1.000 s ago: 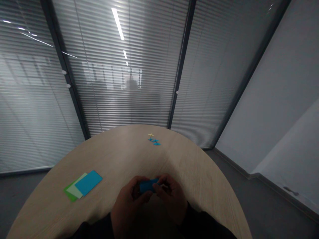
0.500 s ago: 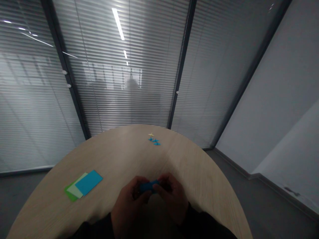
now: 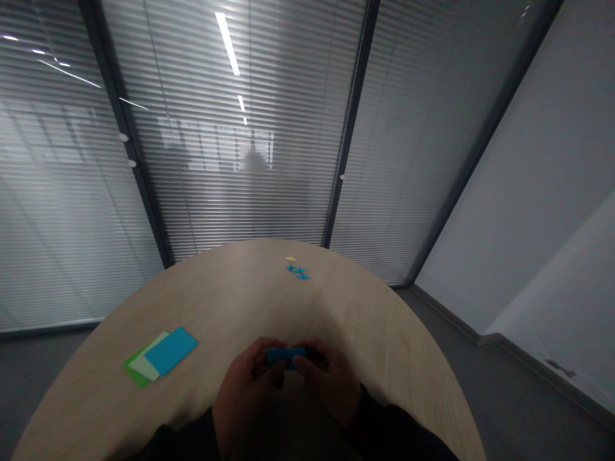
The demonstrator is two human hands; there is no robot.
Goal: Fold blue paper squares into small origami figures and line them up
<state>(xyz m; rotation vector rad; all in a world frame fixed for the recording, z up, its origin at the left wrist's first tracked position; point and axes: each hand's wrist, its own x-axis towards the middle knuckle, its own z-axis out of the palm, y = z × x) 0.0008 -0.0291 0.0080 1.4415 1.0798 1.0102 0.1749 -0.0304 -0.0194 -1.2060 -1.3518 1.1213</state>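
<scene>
Pinching a blue folded paper (image 3: 287, 356) between them, the left hand (image 3: 245, 384) and the right hand (image 3: 329, 384) meet above the near part of the pale wood-grain worktop (image 3: 250, 301), each clamped on one end. Held from both sides and close to the body, the paper stays steady and clear of the surface, with its middle left showing. The hands themselves hide most of it, and any fold detail is too blurred to tell. Well to the left of the hands, a blue sheet (image 3: 171, 351) lies over a pale green sheet (image 3: 143, 365) and a green sheet (image 3: 136, 377), fanned so that each colour shows and each stays within easy reach. Near the far rim, a small cream paper shape (image 3: 291, 258) sits just beside a cluster of small blue paper shapes (image 3: 298, 272). Dark sleeves (image 3: 394, 435) enter from the near side, and slatted blinds (image 3: 230, 192) stand beyond the worktop.
</scene>
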